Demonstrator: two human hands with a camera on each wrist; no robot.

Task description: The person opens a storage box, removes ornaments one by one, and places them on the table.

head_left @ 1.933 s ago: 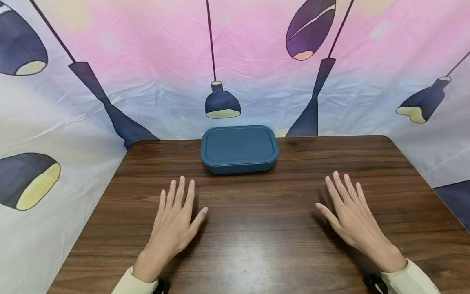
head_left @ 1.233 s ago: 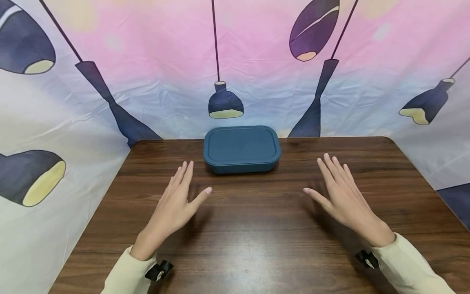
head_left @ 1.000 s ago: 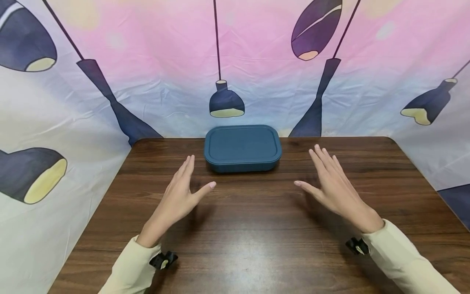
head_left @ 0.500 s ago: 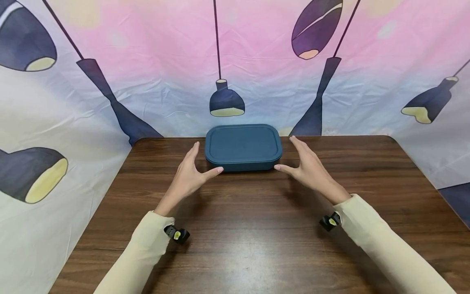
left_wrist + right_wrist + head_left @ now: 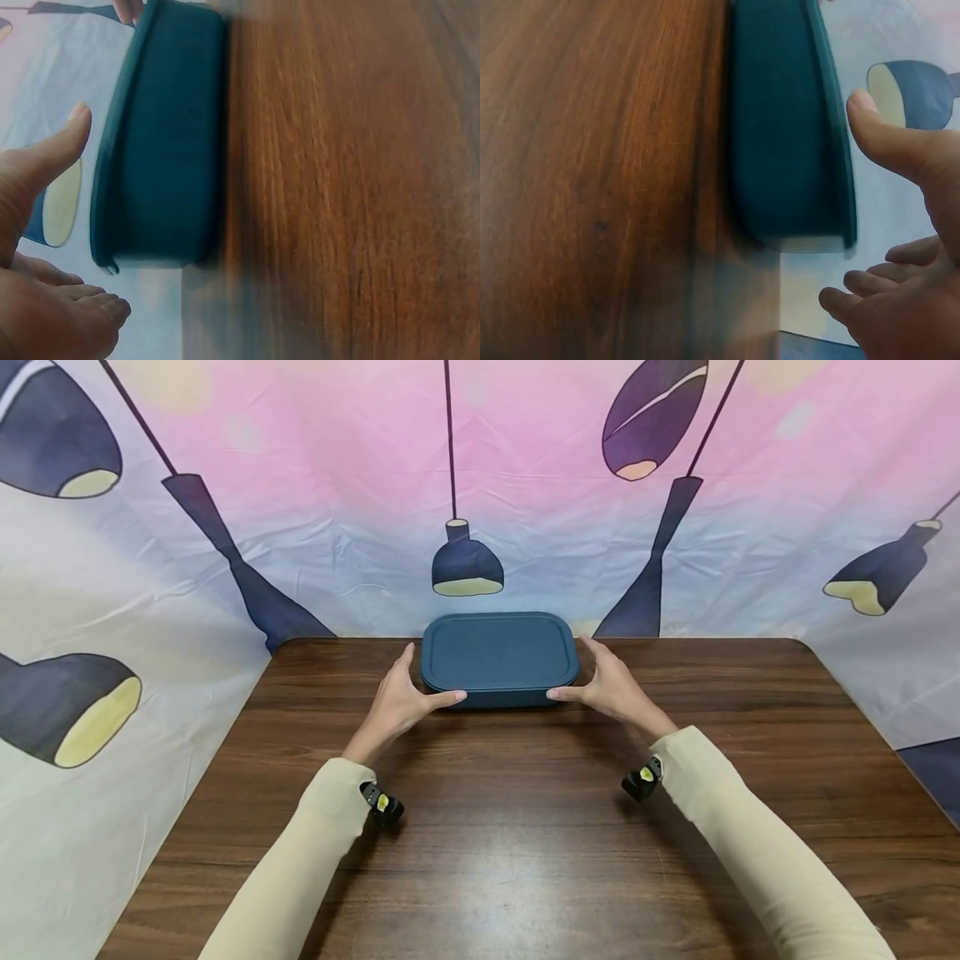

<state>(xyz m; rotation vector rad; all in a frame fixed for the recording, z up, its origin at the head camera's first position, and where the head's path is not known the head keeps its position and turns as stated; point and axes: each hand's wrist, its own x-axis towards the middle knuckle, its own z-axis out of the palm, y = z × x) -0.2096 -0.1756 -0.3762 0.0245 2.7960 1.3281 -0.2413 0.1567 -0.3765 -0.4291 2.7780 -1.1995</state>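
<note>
A dark blue lidded lunch box [image 5: 499, 653] with rounded corners stands on the wooden table [image 5: 495, 827] at its far edge. My left hand [image 5: 396, 700] is at the box's left end, thumb extended in front of the near side and fingers alongside the end. At the other end my right hand [image 5: 615, 690] is spread the same way. In the left wrist view, a gap shows between thumb and fingers and the lunch box [image 5: 165, 142]. A similar gap lies beside the lunch box [image 5: 784, 135] in the right wrist view. The lid is on; the inside is hidden.
A patterned cloth [image 5: 360, 527] with printed lamps hangs directly behind the table and along its left side. Black wrist cameras [image 5: 384, 803] sit below both cream sleeves [image 5: 292, 860], just above the tabletop.
Both hands have moved forward and inward from resting apart on the table to the two ends of the lunch box, thumbs spread from fingers. The box stays where it was.
</note>
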